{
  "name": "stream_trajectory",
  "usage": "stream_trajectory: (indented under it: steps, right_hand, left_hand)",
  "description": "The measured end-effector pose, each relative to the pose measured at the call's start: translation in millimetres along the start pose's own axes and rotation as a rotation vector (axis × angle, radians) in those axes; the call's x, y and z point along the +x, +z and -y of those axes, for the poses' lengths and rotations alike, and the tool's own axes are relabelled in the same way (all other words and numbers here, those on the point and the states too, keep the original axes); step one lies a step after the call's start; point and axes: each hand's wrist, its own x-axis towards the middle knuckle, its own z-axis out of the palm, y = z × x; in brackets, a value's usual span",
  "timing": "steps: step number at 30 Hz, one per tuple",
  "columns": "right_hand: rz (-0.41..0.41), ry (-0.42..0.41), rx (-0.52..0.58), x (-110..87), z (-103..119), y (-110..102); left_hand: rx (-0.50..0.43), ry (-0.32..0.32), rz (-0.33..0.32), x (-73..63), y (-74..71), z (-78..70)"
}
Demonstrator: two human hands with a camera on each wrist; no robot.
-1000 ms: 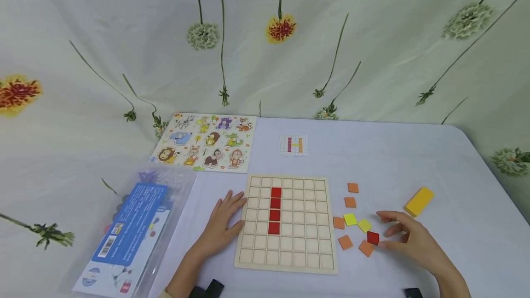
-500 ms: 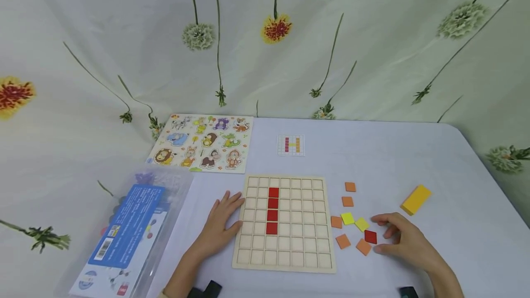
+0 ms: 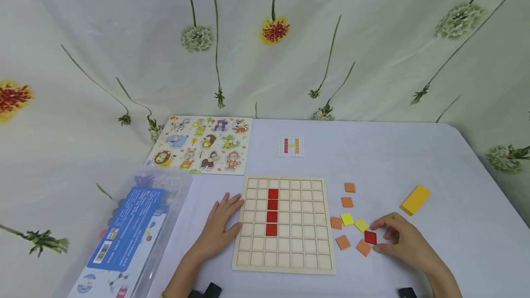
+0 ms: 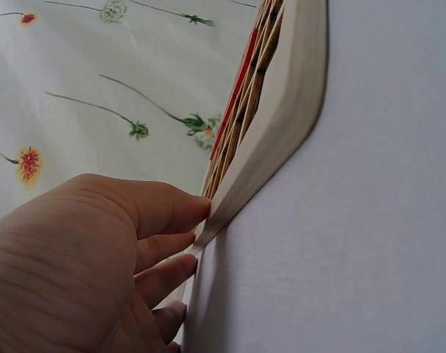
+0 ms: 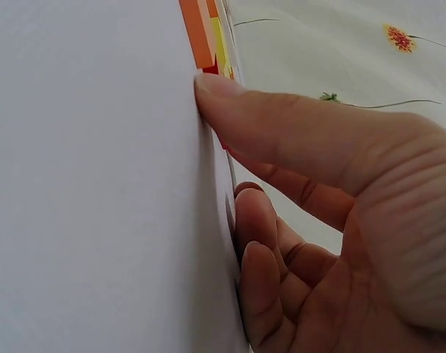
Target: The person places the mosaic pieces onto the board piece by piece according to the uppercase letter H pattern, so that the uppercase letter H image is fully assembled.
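Observation:
A wooden grid board (image 3: pixel 284 261) lies flat on the table, with a column of red square tiles (image 3: pixel 271 217) in its third column. My left hand (image 3: pixel 220 222) is spread at the board's left side, its fingertips and thumb touching the edge. In the left wrist view those fingertips meet the board's pale rim (image 4: pixel 282 125). To the right, my right hand (image 3: pixel 403 238) has its thumb and forefinger on either side of a loose red tile (image 3: pixel 370 237). Their tips stand right by its edges. In the right wrist view the thumb (image 5: pixel 282 121) mostly hides this tile.
Near the red tile lie two yellow tiles (image 3: pixel 347 219) and several orange tiles (image 3: pixel 342 242). A yellow block (image 3: pixel 415 200) is farther right. Behind the board lies a small pattern card (image 3: pixel 290 146). An animal puzzle board (image 3: pixel 203 144) and a clear plastic box (image 3: pixel 124 233) occupy the left.
My right hand has come slightly left, its forefinger lowering closer to the loose red tile. The left hand keeps its place on the board's edge. The head view has shifted slightly.

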Motion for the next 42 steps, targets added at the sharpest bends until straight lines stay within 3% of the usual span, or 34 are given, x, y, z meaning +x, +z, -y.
stream_trajectory:
  steps: [8, 15, 18, 22, 26, 31, 42]
  right_hand:
    - [-0.018, -0.056, 0.021, -1.4, -2, 0]
    - [-0.013, -0.021, 0.03, -2.5, -2, -3]
    - [-0.01, 0.018, 0.038, -3.1, -1, -6]
    - [-0.002, 0.132, 0.053, -1.0, 1, -10]
    - [-0.069, 0.189, 0.063, 2.7, 8, -9]
    - [-0.157, 0.156, 0.121, 8.2, 27, -1]
    - [-0.106, 0.037, 0.276, 22.9, 98, 35]
  left_hand:
    - [-0.004, 0.001, 0.003, -0.3, -0.7, -0.5]
    - [0.003, 0.0, 0.003, -0.1, -1.1, -1.5]
    - [-0.003, 0.0, 0.001, -0.4, -1.5, -2.1]
    - [-0.009, 0.005, -0.004, -1.1, -1.5, -1.8]
    - [-0.015, 0.004, 0.0, -1.1, -1.6, -1.4]
    - [-0.017, 0.003, 0.004, -1.1, -1.3, -1.3]
    - [-0.013, 0.005, -0.005, 0.0, -1.2, -1.7]
